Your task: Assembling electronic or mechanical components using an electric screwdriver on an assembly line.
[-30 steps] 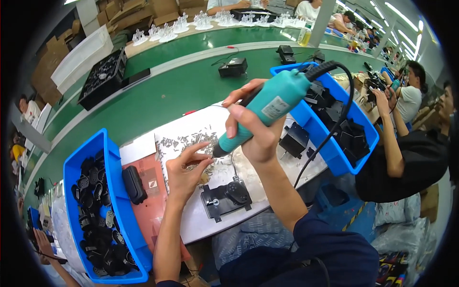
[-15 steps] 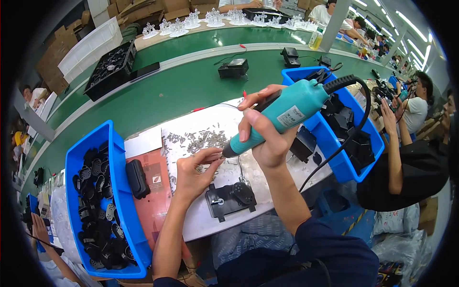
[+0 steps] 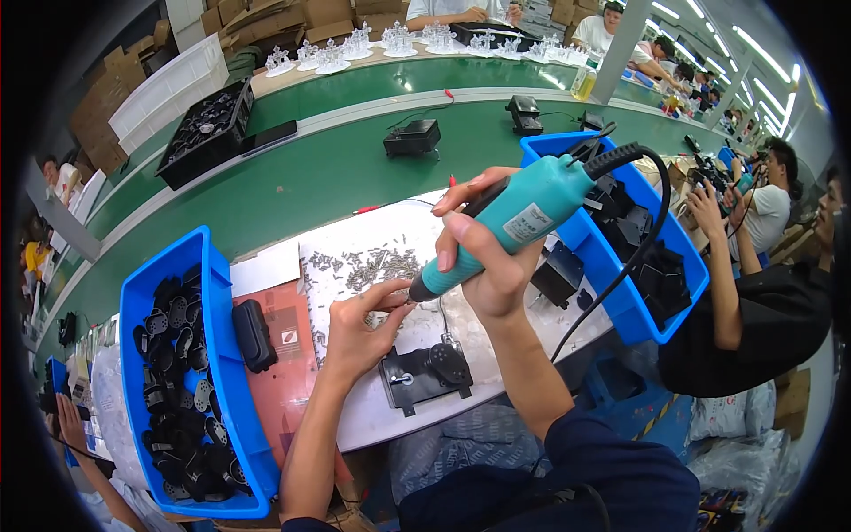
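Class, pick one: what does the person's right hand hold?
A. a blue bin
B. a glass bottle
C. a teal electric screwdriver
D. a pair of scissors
C: the right hand wraps around a teal electric screwdriver with a black cable, its tip pointing down toward the left hand.

Glossy teal plastic screwdriver (image 3: 523, 217)

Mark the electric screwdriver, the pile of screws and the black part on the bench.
electric screwdriver (image 3: 532, 208), head view, teal body.
pile of screws (image 3: 377, 266), head view, middle of heap.
black part (image 3: 425, 374), head view, its flat top.
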Demonstrator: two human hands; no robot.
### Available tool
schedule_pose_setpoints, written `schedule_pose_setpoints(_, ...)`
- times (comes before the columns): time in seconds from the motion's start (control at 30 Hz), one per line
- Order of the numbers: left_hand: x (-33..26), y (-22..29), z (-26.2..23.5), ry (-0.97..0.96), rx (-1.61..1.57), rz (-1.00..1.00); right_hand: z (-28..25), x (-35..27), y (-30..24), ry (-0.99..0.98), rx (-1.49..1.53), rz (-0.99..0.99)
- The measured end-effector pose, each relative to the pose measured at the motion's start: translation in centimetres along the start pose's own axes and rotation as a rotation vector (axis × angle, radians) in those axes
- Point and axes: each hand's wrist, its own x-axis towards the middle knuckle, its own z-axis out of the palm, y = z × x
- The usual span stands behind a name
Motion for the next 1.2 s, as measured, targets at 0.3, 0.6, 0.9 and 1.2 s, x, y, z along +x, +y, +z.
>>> schedule_pose_setpoints(0.3, -0.4, -0.1, -0.2, 0.029, 0.034, 0.051, 0.4, -0.5, 0.0, -0.009, 0.007, 0.026)
schedule_pose_setpoints(0.6, -0.8, 0.6, -0.2, 0.001, -0.009, 0.025, 0.3, -0.8, -0.1, -0.017, 0.058, 0.017)
schedule_pose_setpoints(0.9, 0.3, 0.9, -1.6, -0.352, -0.576, -0.215, -0.9, -1.8, -6.5, -0.212, -0.141, -0.081)
schedule_pose_setpoints(1.2, -0.3, 0.8, 0.0, -0.597, -0.513, -0.274, -0.4, -4.8, -7.3, -0.436, -0.09, -0.016)
